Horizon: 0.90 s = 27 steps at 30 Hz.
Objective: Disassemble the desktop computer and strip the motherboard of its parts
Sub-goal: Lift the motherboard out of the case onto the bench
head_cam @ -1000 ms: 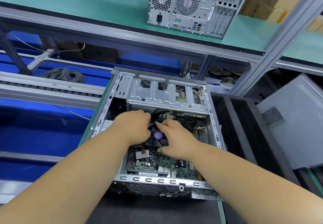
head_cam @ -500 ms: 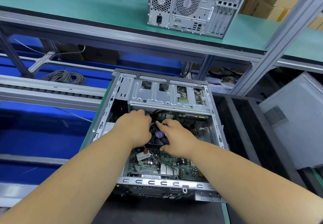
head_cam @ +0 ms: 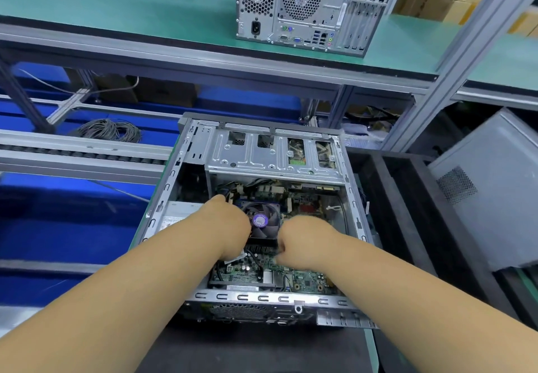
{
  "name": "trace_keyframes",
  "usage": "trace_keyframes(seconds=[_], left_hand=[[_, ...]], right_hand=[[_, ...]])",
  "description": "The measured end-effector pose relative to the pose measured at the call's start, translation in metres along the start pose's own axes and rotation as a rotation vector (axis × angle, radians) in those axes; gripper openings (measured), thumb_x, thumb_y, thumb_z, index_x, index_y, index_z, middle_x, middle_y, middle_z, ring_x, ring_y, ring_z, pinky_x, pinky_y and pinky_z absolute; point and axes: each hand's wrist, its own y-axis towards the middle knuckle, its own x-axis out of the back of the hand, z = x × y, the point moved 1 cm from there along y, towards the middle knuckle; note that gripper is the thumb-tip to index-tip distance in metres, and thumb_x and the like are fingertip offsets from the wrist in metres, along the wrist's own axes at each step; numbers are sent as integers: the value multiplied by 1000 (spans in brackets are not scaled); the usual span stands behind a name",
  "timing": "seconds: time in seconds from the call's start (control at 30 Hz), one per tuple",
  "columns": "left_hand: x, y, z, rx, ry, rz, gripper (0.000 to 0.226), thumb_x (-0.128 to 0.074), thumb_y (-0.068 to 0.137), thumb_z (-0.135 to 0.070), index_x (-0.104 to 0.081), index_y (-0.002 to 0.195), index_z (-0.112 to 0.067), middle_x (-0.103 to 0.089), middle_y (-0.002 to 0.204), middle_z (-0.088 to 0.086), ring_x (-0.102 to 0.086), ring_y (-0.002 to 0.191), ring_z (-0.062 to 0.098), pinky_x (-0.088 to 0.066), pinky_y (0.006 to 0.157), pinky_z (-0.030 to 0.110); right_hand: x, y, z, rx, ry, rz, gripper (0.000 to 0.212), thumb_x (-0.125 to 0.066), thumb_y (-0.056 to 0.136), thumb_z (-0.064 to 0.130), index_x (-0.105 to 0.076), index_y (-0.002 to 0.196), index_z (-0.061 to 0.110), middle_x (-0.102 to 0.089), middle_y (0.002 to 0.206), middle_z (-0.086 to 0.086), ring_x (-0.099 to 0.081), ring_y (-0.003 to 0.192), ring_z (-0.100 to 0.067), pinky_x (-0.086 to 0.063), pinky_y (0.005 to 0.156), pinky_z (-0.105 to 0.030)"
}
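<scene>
Left hand (head_cam: pixel 230 224): curled against fan's (head_cam: pixel 262 222) left side; grip unclear.
Right hand (head_cam: pixel 302 241): fist at fan's right; hold unclear.
Open computer (head_cam: pixel 186 198): black worktop's (head_cam: pixel 250 349) far edge.
Second computer (head_cam: pixel 311 8): green shelf (head_cam: pixel 116 2) above.

Electronics teardown workshop: green workbench (head_cam: pixel 116 8), roller conveyor (head_cam: pixel 72 151), opened computers (head_cam: pixel 311 5).

A second computer tower (head_cam: pixel 313 8) stands on the green shelf (head_cam: pixel 116 0); coiled cable (head_cam: pixel 109 130) below.
</scene>
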Motion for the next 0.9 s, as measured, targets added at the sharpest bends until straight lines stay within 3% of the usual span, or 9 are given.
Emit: trace_keyframes(seconds=[0.17,0.27,0.33,0.47,0.6,0.67,0.77,0.83,0.9], left_hand=[[3,-2,-14,-31,49,151,10,-46,90,-18,-54,86,-21,-43,72,-5,-47,80,20,-31,87,36],[4,-5,-19,-57,4,214,13,-46,91,-17,-58,95,-17,-53,81,-2,-49,79,22,-37,77,35],[5,-8,-20,-71,-19,248,23,-44,92,-17,-61,109,-14,-58,94,1,-50,80,22,-38,75,35],[9,-10,-21,-78,-48,287,30,-43,93,-18,-58,119,-15,-56,98,0,-50,81,23,-39,75,35],[9,-12,-20,-74,-51,309,33,-43,92,-18,-55,123,-15,-58,104,2,-51,85,24,-43,81,36],[9,-13,-20,-65,-43,316,35,-44,92,-17,-53,125,-14,-60,115,3,-51,88,24,-43,82,36],[9,-15,-21,-54,-38,327,38,-44,91,-16,-52,128,-14,-60,115,4,-49,87,24,-45,86,36],[10,-16,-20,-51,-41,328,40,-44,92,-16,-49,132,-14,-60,118,4,-51,90,23,-46,90,37],[11,-18,-20,-33,-81,324,50,-45,92,-14,-34,141,-12,-58,125,8,-56,99,26,-48,89,37]], right_hand=[[-19,4,3,-23,-49,199,30,-76,76,43,-66,71,15,-58,65,0,-56,65,-22,-49,58,-29],[-22,7,3,2,1,194,23,-75,80,29,-73,100,17,-70,95,-2,-64,86,-24,-56,75,-34],[-23,7,2,14,48,149,25,-69,82,17,-72,106,20,-69,105,-1,-64,93,-24,-56,79,-34],[-19,4,-1,-33,63,105,13,-66,80,12,-67,87,24,-69,96,-1,-63,85,-23,-57,74,-34],[-17,0,-8,-122,-68,161,24,-63,78,16,-49,59,18,-50,64,0,-49,57,-19,-41,48,-26],[-20,-3,-6,-97,-130,336,25,-61,81,14,-49,59,14,-48,64,-1,-45,55,-18,-40,49,-28],[-25,-6,-2,-44,-149,537,33,-47,92,8,-39,61,13,-37,67,-1,-35,55,-15,-40,66,-35],[-24,-6,-2,-32,-169,557,31,-44,95,10,-42,65,10,-36,68,1,-35,56,-13,-39,69,-34],[-21,-3,-6,-91,-190,460,29,-45,95,15,-47,67,10,-43,69,0,-42,60,-15,-41,61,-33]])
